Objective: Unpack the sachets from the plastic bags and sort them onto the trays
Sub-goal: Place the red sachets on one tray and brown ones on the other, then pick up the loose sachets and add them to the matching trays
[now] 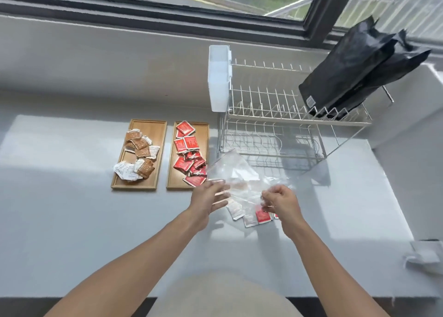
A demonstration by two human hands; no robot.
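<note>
Two wooden trays lie side by side on the grey counter. The left tray holds several brown and white sachets. On the right tray lie several red sachets. A clear plastic bag hangs between my hands just right of the red tray. My left hand grips its left edge with fingers spread over the film. My right hand pinches the bag's right side. Below the bag, a few loose sachets, red and white, lie on the counter.
A wire dish rack with a white plastic holder stands behind the bag. Black pouches lean in the rack's top right. Crumpled plastic sits at the counter's right edge. A window runs along the back.
</note>
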